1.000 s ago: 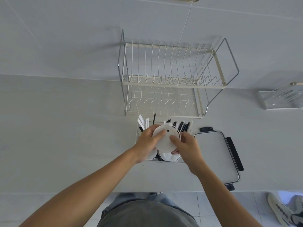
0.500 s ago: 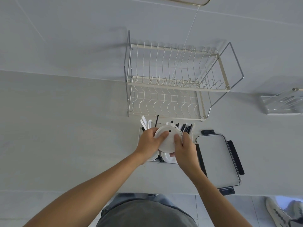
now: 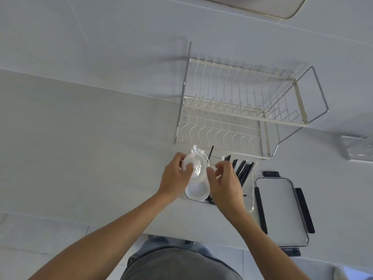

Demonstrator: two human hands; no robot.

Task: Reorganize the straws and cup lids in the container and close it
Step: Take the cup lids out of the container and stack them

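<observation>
Hands, two, both working over the clear plastic container (image 3: 250,201) near the counter's front edge. I am seeing my left hand (image 3: 175,179) pinching the upper cup lid (image 3: 196,167) at its left rim, thumb on top and fingers curled behind. My right hand (image 3: 225,183) is hovering just beside that lid with fingers loosely curled; I cannot tell whether its fingertips are touching the rim, and it is gripping nothing I can make out.

Cup lids, at least two showing: the held one, white and translucent, round, tilted up toward me; a second lid (image 3: 197,192) lying flat below it in the container's left part. Whether more are stacked under it, I cannot tell.

Straws: black straws (image 3: 243,170), roughly ten, bunched and leaning in the container's right part, with one black straw (image 3: 210,152) standing apart behind the lid. White wrapped straws (image 3: 196,150), a few, are poking up behind the held lid; the count is unclear.

Container lid (image 3: 282,211), one, lying flat just right of the container, pale panel with black clip strips on its sides.

Dish rack (image 3: 242,110), one, two-tier, cream wire in a chrome frame, standing behind the container.

Surface: pale grey countertop (image 3: 90,148) meeting a pale wall; tiled floor is showing below the counter edge.
</observation>
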